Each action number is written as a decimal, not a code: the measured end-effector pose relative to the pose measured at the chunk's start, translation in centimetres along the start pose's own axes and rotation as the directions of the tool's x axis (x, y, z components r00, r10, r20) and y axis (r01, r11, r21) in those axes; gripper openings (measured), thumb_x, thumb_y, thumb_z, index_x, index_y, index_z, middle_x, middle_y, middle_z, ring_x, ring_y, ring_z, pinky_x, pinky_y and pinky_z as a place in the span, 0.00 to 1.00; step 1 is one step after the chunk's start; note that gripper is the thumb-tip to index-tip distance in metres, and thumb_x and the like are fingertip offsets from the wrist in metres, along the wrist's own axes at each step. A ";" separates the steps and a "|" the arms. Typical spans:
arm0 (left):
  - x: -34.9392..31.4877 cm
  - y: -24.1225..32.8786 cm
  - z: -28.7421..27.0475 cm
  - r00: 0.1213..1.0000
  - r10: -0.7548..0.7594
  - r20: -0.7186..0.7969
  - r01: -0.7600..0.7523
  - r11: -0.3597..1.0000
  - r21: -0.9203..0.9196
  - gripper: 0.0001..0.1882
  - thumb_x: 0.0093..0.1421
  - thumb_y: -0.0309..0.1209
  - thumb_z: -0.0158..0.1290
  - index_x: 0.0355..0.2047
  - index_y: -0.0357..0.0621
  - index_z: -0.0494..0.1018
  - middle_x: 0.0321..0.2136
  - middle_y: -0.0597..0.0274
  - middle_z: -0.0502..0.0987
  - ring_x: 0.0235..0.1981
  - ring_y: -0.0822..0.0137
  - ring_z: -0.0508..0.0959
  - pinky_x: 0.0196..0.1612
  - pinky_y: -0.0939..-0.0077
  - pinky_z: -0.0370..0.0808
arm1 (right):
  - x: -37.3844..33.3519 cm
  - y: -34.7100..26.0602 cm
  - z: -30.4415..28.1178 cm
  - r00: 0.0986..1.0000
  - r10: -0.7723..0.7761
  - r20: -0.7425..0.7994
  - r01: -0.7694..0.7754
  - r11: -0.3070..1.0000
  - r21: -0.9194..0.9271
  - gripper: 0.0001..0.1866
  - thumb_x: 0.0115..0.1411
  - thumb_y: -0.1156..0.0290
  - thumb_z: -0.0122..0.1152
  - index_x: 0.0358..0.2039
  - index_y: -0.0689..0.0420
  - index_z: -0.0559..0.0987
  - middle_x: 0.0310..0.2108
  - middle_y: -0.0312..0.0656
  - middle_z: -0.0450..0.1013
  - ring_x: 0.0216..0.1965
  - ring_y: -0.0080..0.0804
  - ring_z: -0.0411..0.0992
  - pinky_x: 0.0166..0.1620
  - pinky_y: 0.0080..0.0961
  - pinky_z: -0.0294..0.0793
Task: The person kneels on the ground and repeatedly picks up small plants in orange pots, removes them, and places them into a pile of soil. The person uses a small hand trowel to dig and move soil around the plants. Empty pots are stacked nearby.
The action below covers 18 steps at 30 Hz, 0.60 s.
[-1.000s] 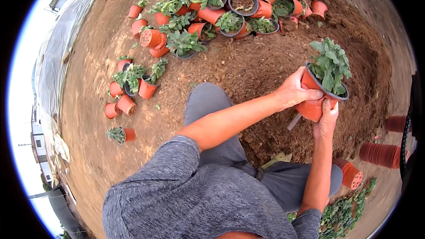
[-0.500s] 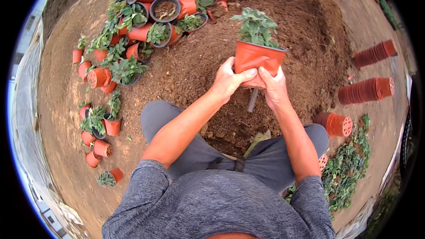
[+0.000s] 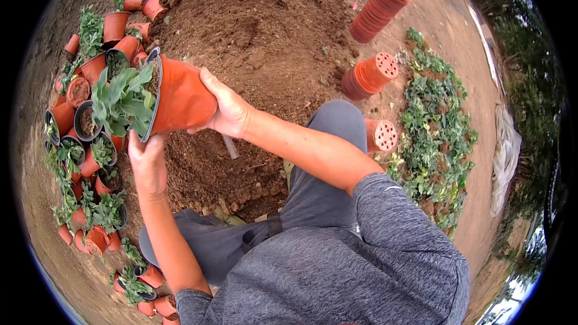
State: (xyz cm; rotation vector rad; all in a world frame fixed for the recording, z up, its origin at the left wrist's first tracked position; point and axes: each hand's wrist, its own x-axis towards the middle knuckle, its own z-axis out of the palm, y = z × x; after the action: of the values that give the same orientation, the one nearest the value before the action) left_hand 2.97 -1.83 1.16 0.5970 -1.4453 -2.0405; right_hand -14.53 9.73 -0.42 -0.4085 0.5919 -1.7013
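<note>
Soft, even daylight filled the scene, with no hard shadows or glare; only faint shade lay beneath the tilted orange pot [image 3: 180,99]. Colours were saturated and detail stayed sharp at centre. Fisheye distortion bent the ground toward the rim, where a black border closed in and edges blurred slightly.

An outdoor plant nursery: a soil heap [image 3: 259,42] in the middle, potted seedlings [image 3: 90,144] crowded left, stacked empty pots [image 3: 379,6] far right, loose seedlings [image 3: 436,126] right.
</note>
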 end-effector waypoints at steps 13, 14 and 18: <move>0.0 -5.2 -3.8 0.978 -0.096 -0.185 0.094 0.995 -0.020 0.27 0.53 0.28 0.55 0.54 0.40 0.65 0.52 0.63 0.71 0.56 0.62 0.68 0.61 0.59 0.61 | 1.1 -1.5 -0.5 0.908 -0.358 -0.219 0.226 0.857 -0.464 0.21 0.61 0.65 0.62 0.49 0.62 0.69 0.42 0.41 0.73 0.43 0.25 0.72 0.49 0.26 0.72; 0.0 -6.2 -4.9 0.958 -0.163 -0.237 0.187 0.979 0.084 0.25 0.52 0.29 0.56 0.51 0.36 0.67 0.50 0.60 0.72 0.53 0.65 0.69 0.58 0.67 0.62 | 1.4 -1.1 -1.1 0.915 -0.343 -0.212 0.227 0.872 -0.434 0.20 0.60 0.67 0.64 0.47 0.62 0.70 0.42 0.39 0.72 0.43 0.23 0.70 0.48 0.24 0.71; 0.4 -6.3 -1.1 0.929 0.143 -0.342 -0.071 0.974 0.216 0.22 0.50 0.22 0.55 0.47 0.36 0.71 0.43 0.65 0.77 0.44 0.70 0.74 0.51 0.75 0.68 | 0.7 -1.0 -0.7 0.946 -0.260 -0.193 0.179 0.917 -0.357 0.26 0.66 0.57 0.54 0.57 0.60 0.63 0.53 0.44 0.67 0.53 0.29 0.67 0.57 0.28 0.67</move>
State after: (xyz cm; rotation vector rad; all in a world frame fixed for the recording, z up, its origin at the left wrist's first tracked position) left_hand 2.20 -1.17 -5.14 0.8989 -1.4345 -1.6105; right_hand -15.86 9.30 -0.44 -0.5338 1.0549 -1.8843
